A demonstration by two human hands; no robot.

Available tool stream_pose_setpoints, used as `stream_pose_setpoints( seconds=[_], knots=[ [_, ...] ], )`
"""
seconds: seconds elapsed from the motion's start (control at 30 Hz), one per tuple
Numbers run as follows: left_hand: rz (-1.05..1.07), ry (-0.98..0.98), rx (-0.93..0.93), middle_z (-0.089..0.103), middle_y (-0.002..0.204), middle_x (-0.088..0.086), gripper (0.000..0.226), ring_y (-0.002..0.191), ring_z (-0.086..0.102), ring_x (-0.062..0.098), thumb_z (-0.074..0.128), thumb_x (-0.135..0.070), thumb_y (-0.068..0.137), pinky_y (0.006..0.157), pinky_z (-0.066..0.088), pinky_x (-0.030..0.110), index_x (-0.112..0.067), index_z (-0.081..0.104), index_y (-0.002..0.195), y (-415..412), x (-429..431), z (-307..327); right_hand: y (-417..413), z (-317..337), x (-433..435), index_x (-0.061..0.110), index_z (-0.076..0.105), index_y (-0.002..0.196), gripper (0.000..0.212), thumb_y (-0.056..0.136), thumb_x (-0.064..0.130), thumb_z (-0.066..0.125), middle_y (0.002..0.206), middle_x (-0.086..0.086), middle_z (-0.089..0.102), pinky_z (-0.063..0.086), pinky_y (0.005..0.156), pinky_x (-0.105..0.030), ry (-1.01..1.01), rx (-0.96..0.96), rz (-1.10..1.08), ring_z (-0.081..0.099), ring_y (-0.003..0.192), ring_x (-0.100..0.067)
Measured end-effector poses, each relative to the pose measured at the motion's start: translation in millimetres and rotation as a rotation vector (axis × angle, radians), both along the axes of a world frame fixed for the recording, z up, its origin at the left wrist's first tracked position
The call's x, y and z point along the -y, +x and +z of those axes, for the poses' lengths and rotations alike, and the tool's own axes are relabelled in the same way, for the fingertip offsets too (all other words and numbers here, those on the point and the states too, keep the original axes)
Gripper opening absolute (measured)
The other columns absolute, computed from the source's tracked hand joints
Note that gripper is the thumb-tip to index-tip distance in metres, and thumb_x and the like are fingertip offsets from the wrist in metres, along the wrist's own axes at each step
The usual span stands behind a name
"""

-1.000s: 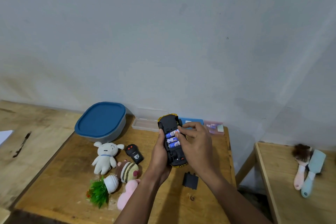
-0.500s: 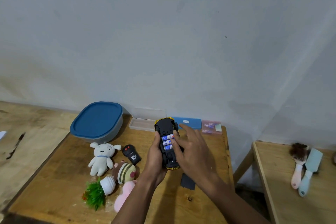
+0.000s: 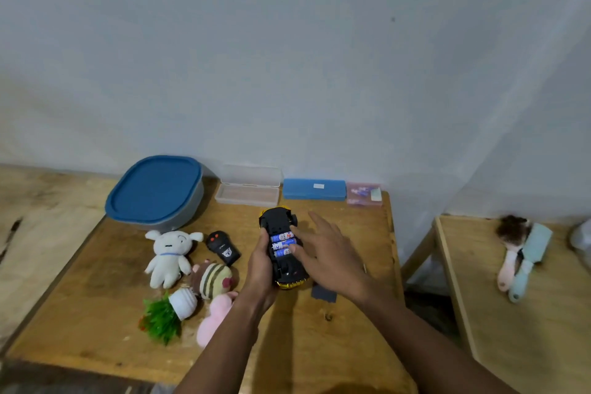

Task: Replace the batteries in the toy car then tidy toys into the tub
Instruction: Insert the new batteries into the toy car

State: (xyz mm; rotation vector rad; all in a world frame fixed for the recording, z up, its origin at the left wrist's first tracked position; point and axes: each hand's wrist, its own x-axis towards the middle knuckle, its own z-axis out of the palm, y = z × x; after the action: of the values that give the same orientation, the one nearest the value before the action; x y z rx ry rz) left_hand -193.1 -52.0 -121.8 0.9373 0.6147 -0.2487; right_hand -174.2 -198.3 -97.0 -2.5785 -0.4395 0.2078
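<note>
Our left hand (image 3: 260, 269) is clamped on the toy car (image 3: 283, 248), belly up just above the table (image 3: 105, 285). The right hand (image 3: 329, 253) is spread, fingertips on the three batteries (image 3: 281, 245). We press each flat w/ even force, then fit the cover (image 3: 323, 293), lying nearby.

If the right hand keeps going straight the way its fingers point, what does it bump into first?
The right hand points up and left across the toy car, so its fingers would probably press onto the batteries first. They look almost touching already, though depth is hard to judge.
</note>
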Motion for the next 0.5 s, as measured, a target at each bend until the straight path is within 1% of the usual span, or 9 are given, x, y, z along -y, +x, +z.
stream_pose_setpoints(
  seconds=[0.03, 0.07, 0.13, 0.2, 0.23, 0.3, 0.4, 0.43, 0.5],
  knots=[
    [-0.008, 0.013, -0.005, 0.075, 0.11, 0.019, 0.064, 0.088, 0.074, 0.031, 0.031, -0.055, 0.104, 0.081, 0.059, 0.042, -0.007, 0.064, 0.131, -1, -3, -4, 2, -6, 5, 0.042, 0.049, 0.141, 0.044, 0.099, 0.052, 0.044, 0.162, 0.0, 0.024, 0.03, 0.115, -0.044, 0.109, -0.067, -0.037, 0.027, 0.145, -0.024],
    [-0.009, 0.027, -0.012, 0.074, 0.107, 0.019, 0.063, 0.084, 0.074, 0.03, 0.031, -0.054, 0.105, 0.077, 0.06, 0.041, -0.006, 0.064, 0.13, -3, -5, -9, 4, -12, 11, 0.039, 0.054, 0.137, 0.04, 0.098, 0.048, 0.049, 0.159, -0.001, 0.031, 0.032, 0.115, -0.046, 0.214, -0.105, -0.095, 0.031, 0.144, -0.022],
    [-0.004, 0.034, -0.035, 0.074, 0.095, 0.017, 0.061, 0.072, 0.073, 0.029, 0.032, -0.052, 0.106, 0.066, 0.062, 0.039, -0.004, 0.066, 0.125, -6, -7, -19, 8, -21, 24, 0.03, 0.065, 0.127, 0.032, 0.096, 0.035, 0.059, 0.144, -0.002, 0.052, 0.043, 0.108, -0.043, 0.311, -0.111, -0.206, 0.05, 0.13, -0.02],
    [-0.003, 0.046, -0.076, 0.074, 0.09, 0.015, 0.059, 0.069, 0.072, 0.028, 0.035, -0.051, 0.105, 0.066, 0.062, 0.039, -0.004, 0.067, 0.121, -11, -6, -26, 10, -31, 38, 0.024, 0.072, 0.118, 0.027, 0.091, 0.027, 0.066, 0.127, -0.001, 0.066, 0.05, 0.098, -0.034, 0.281, -0.138, -0.262, 0.063, 0.111, -0.018],
    [-0.007, 0.055, -0.091, 0.074, 0.089, 0.015, 0.059, 0.069, 0.072, 0.028, 0.037, -0.052, 0.105, 0.069, 0.06, 0.04, -0.004, 0.068, 0.121, -14, -6, -30, 10, -37, 43, 0.023, 0.073, 0.116, 0.027, 0.089, 0.026, 0.068, 0.123, 0.0, 0.069, 0.051, 0.094, -0.03, 0.25, -0.164, -0.274, 0.065, 0.108, -0.016],
    [0.0, 0.052, -0.105, 0.073, 0.091, 0.017, 0.061, 0.071, 0.07, 0.03, 0.041, -0.053, 0.103, 0.078, 0.055, 0.045, -0.002, 0.067, 0.123, -19, -3, -36, 7, -49, 52, 0.024, 0.074, 0.114, 0.028, 0.086, 0.026, 0.07, 0.12, 0.002, 0.071, 0.052, 0.094, -0.029, 0.172, -0.202, -0.264, 0.065, 0.109, -0.012],
    [0.022, 0.026, -0.118, 0.07, 0.1, 0.02, 0.065, 0.08, 0.067, 0.035, 0.048, -0.055, 0.099, 0.095, 0.048, 0.054, 0.0, 0.066, 0.129, -25, 1, -45, -1, -64, 56, 0.022, 0.073, 0.114, 0.031, 0.084, 0.029, 0.072, 0.117, 0.005, 0.072, 0.052, 0.097, -0.034, 0.065, -0.259, -0.216, 0.063, 0.113, -0.015],
    [0.013, 0.022, -0.112, 0.07, 0.102, 0.021, 0.066, 0.082, 0.067, 0.035, 0.05, -0.056, 0.097, 0.096, 0.048, 0.054, 0.0, 0.065, 0.13, -27, 3, -46, -4, -67, 55, 0.022, 0.073, 0.114, 0.033, 0.083, 0.03, 0.073, 0.117, 0.005, 0.072, 0.053, 0.096, -0.035, 0.041, -0.271, -0.203, 0.063, 0.112, -0.015],
    [-0.017, 0.009, -0.11, 0.07, 0.101, 0.019, 0.066, 0.08, 0.068, 0.033, 0.047, -0.056, 0.098, 0.086, 0.053, 0.048, -0.001, 0.065, 0.13, -31, 6, -46, -9, -73, 51, 0.021, 0.073, 0.116, 0.038, 0.079, 0.032, 0.075, 0.115, 0.003, 0.072, 0.054, 0.093, -0.034, -0.014, -0.259, -0.174, 0.064, 0.109, -0.016]
  ],
)
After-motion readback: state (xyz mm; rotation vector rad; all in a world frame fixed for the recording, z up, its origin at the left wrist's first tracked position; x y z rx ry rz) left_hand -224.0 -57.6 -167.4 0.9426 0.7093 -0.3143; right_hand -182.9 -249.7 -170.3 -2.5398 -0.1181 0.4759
